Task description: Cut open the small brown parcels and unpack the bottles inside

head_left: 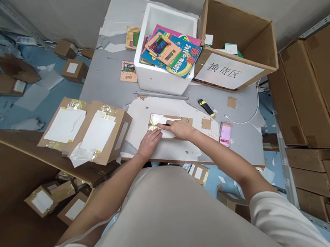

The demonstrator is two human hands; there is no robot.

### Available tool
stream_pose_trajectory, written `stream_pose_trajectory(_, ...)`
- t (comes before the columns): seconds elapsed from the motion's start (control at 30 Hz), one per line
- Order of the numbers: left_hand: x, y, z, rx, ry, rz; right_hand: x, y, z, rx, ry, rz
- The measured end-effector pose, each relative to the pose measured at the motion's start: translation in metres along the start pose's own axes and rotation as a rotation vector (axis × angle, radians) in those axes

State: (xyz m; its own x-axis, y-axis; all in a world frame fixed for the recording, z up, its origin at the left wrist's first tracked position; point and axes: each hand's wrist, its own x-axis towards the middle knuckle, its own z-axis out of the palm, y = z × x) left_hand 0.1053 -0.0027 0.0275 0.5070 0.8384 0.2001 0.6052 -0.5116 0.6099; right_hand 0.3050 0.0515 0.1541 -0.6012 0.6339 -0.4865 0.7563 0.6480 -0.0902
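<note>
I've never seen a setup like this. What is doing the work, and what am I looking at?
There is no machine: a person works with bare hands. The single picture comes from a camera worn on the head, looking forward and down. The left hand rests on one end of a parcel; the right hand holds a slim dark tool, too small to identify. On the table stand a white foam box with books and an open carton; a black and yellow cutter lies nearby.
</note>
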Motion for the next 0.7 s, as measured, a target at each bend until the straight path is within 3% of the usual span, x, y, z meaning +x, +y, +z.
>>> stream_pose_trajectory(0.2,-0.002,0.002,-0.002,0.021,-0.024,-0.037,-0.017,0.008,-0.001,-0.039,-0.093,0.076)
stream_pose_trajectory(0.43,0.000,0.006,-0.003,0.030,-0.025,-0.073,-0.113,0.050,0.022,-0.054,-0.176,0.298)
stream_pose_trajectory(0.6,0.006,0.011,-0.008,0.098,-0.046,-0.039,-0.157,0.055,0.039,0.033,-0.054,0.383)
stream_pose_trajectory(0.7,0.013,0.018,-0.018,0.137,-0.081,-0.027,-0.173,0.053,0.060,0.328,0.197,0.482)
